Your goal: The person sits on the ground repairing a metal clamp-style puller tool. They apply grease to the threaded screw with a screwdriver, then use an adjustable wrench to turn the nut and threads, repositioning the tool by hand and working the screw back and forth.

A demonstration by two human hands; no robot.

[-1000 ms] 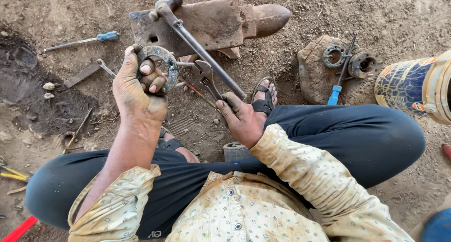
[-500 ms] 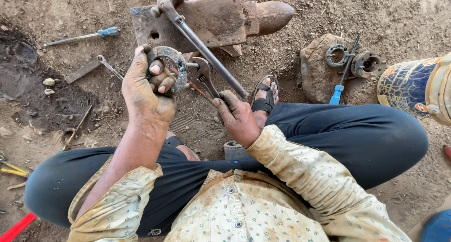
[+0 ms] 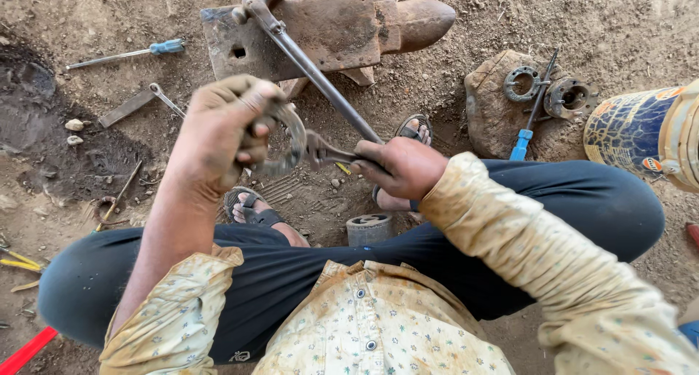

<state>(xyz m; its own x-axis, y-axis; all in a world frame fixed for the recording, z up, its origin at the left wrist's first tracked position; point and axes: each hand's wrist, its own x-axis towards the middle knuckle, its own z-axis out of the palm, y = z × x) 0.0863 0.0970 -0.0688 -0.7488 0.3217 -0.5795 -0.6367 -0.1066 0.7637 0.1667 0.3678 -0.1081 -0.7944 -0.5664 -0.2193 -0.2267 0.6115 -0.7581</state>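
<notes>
Left hand [image 3: 218,131] grips blurred round metal part [image 3: 287,138], maybe bearing; right hand [image 3: 400,167] clenches pliers [image 3: 324,151]

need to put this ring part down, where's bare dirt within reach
Bare dirt lies between the anvil and the stone, and top right beyond the stone. Left of the left hand, the patch between the blue-handled screwdriver and flat bar is narrow. Crowded by the feet, around the small metal cylinder.

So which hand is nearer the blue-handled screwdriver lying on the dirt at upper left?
Left. The left hand is raised just right of the blue-handled screwdriver; the right hand is farther right, holding pliers.
</notes>
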